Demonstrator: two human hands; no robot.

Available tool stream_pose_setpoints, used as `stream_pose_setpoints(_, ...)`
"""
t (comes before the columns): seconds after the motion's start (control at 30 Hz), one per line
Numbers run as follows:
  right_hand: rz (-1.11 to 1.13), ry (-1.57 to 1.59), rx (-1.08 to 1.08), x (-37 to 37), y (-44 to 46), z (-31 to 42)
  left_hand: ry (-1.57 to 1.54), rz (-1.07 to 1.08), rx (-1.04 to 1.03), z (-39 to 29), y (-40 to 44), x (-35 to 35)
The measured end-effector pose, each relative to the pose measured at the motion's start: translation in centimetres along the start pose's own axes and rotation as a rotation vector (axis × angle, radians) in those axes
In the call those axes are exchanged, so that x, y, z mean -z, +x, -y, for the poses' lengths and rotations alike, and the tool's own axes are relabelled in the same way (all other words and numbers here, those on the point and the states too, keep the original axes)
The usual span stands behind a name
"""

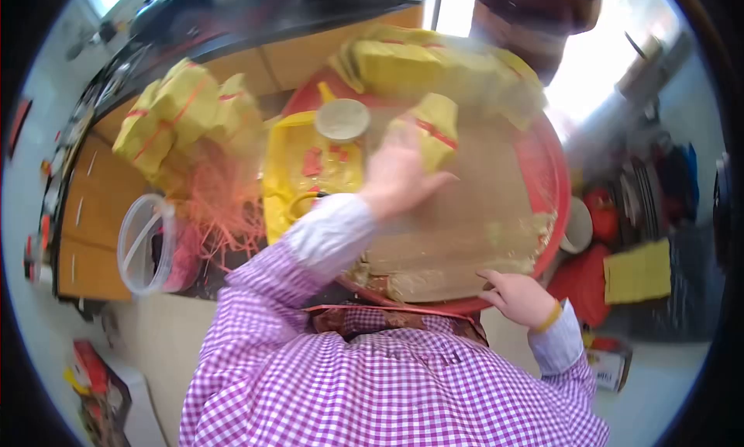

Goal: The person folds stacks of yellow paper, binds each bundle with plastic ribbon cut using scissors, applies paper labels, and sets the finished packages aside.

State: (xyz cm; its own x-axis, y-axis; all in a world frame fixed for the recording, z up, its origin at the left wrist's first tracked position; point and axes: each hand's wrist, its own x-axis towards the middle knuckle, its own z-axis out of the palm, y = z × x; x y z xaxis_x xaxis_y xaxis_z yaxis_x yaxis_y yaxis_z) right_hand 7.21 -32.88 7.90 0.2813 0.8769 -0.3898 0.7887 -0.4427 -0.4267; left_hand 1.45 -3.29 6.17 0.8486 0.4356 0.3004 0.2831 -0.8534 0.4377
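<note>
My left hand (399,176), smeared by motion, is over the brown board (473,214) in the round red tray. Between its fingers and outstretched thumb is a yellow paper packet (438,129) with a red band; the exact grip is blurred. At the near right edge of the board, my right hand (523,298) has its fingers apart and holds nothing visible. Left of my left hand lies a yellow tray (277,168) with red scraps and yellow-handled scissors (304,205). A pale round lid or bowl (342,120) rests at its top corner.
Yellow banded packets (434,63) are stacked along the far rim of the red tray (559,187). More packets (182,110) stand at left above tangled pink strips (225,203). A clear plastic tub (143,245) is beside them. A person (519,28) is at the far side.
</note>
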Motion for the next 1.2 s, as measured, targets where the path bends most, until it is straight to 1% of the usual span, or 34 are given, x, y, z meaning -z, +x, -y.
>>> stream_pose_setpoints(0.03, -0.088, 0.025, 0.021, -0.1, 1.0, 0.1, 0.179, 0.091, 0.060, -0.8, 0.4, -1.0)
stream_pose_setpoints(0.07, -0.075, 0.012, 0.066, 0.0, 1.7, 0.3, 0.278, 0.053, 0.024, -0.1, 0.4, -1.9)
stream_pose_setpoints(0.1, -0.043, 0.060, 0.048, 0.1, 2.0, 0.4, 0.281, 0.072, 0.047, 0.7, 0.6, -2.7)
stream_pose_setpoints(0.17, 0.017, 0.172, -0.018, 0.0, 1.8, 0.7, 0.102, 0.352, 0.237, 1.7, 1.5, 0.1)
stream_pose_setpoints(0.2, 0.043, 0.231, -0.060, -0.1, 1.8, 0.8, 0.066, 0.327, 0.273, 2.5, 1.6, 0.7)
stream_pose_setpoints(0.27, 0.057, 0.249, -0.031, -0.5, 2.4, 0.8, -0.188, 0.250, 0.319, 4.7, 1.5, 0.9)
stream_pose_setpoints(0.3, 0.065, 0.267, -0.017, -0.7, 2.8, 0.9, -0.181, 0.240, 0.336, 5.3, 1.0, 1.2)
stream_pose_setpoints(0.37, 0.076, 0.306, 0.005, -0.9, 3.4, 1.0, -0.499, 0.125, 0.289, 6.3, -0.2, 1.8)
stream_pose_setpoints(0.43, 0.060, 0.355, 0.007, -0.8, 3.6, 1.2, -0.590, 0.058, 0.243, 8.0, -1.8, 2.3)
stream_pose_setpoints(0.47, 0.041, 0.408, -0.006, -0.6, 3.6, 1.3, -0.587, 0.055, 0.249, 8.6, -2.8, 3.6)
stream_pose_setpoints(0.53, -0.005, 0.512, -0.032, -0.3, 3.7, 1.3, -0.705, 0.002, 0.194, 9.8, -4.8, 7.7)
stream_pose_setpoints(0.6, -0.014, 0.493, -0.026, -0.5, 4.1, 0.8, -0.622, -0.087, 0.203, 11.1, -5.8, 11.3)
stream_pose_setpoints(0.63, -0.024, 0.474, -0.022, -0.6, 4.5, 0.4, -0.542, -0.200, 0.166, 12.8, -5.7, 12.0)
stream_pose_setpoints(0.7, -0.057, 0.439, -0.019, -1.0, 5.0, -0.2, -0.579, -0.322, 0.259, 13.9, -5.1, 14.3)
stream_pose_setpoints(0.77, -0.065, 0.453, 0.002, -1.5, 5.6, -0.3, -0.459, -0.369, 0.332, 14.2, -3.6, 15.7)
stream_pose_setpoints(0.87, -0.060, 0.484, 0.089, -2.0, 6.5, -0.2, -0.296, -0.383, 0.326, 16.6, -0.8, 15.4)
stream_pose_setpoints(0.9, -0.066, 0.487, 0.082, -1.9, 6.4, -0.3, -0.329, -0.364, 0.364, 16.8, 0.3, 15.3)
stream_pose_setpoints(0.93, -0.079, 0.489, 0.059, -1.8, 6.2, -0.5, -0.363, -0.344, 0.397, 17.0, 1.3, 15.1)
stream_pose_setpoints(0.97, -0.095, 0.492, 0.033, -1.5, 5.9, -0.7, -0.370, -0.336, 0.383, 17.0, 2.1, 14.7)
stream_pose_setpoints(1.03, -0.122, 0.498, -0.023, -1.1, 5.2, -1.2, -0.479, -0.321, 0.452, 17.1, 3.5, 14.0)
stream_pose_setpoints(1.07, -0.131, 0.502, -0.032, -0.9, 5.0, -1.5, -0.483, -0.313, 0.443, 17.1, 4.3, 13.8)
stream_pose_setpoints(1.2, -0.236, 0.541, -0.177, 0.0, 4.0, -3.7, -0.349, -0.367, 0.433, 18.5, 8.0, 13.9)
